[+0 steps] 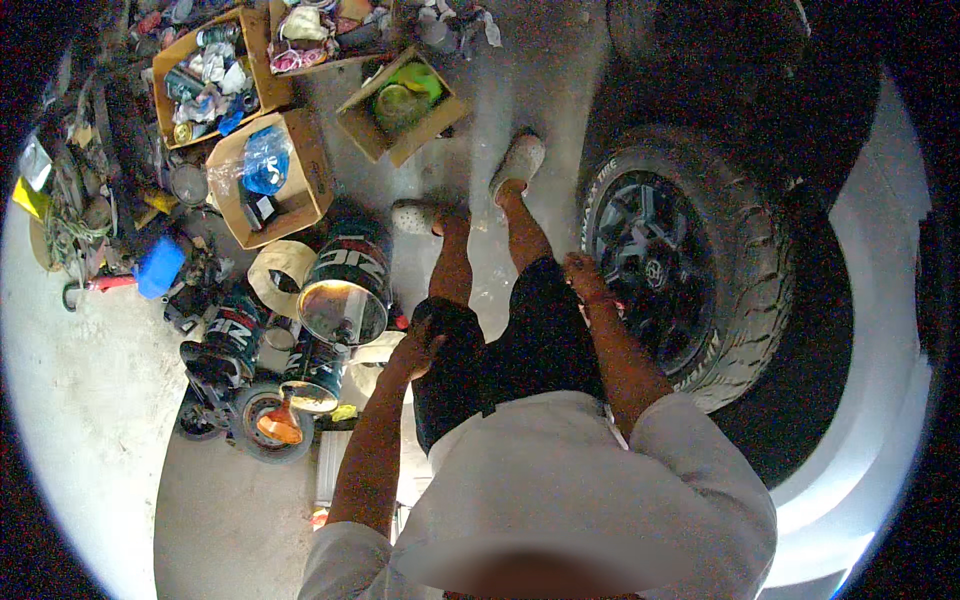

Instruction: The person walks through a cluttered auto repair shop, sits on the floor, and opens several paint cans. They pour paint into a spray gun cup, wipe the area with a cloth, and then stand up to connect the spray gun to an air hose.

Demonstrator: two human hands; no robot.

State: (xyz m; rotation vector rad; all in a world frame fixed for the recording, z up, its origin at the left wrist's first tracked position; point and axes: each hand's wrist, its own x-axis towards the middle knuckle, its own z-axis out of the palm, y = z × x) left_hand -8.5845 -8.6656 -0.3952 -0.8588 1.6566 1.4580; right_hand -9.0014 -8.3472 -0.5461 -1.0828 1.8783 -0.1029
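My left hand (413,352) rests by my left thigh, over the dark shorts (500,345). Its thumb stands apart from the fingers, and I see nothing in it. Beside my right thigh, my right hand (588,277) hangs close to the large off-road tyre (745,290) and its black spoked wheel (655,265). The picture is too dark and grainy there to show how the right fingers are set. A small red patch shows by the right wrist; I cannot make out what it is. Nearest to my left hand are dark, printed metal drums (350,240).
Cardboard boxes of rags and containers (268,180) stand at the far left, near a smaller box (403,108) with something green. An orange funnel (281,424), a small wheel (262,445) and a blue piece (160,267) lie among clutter. A light-coloured vehicle body (880,330) edges the right.
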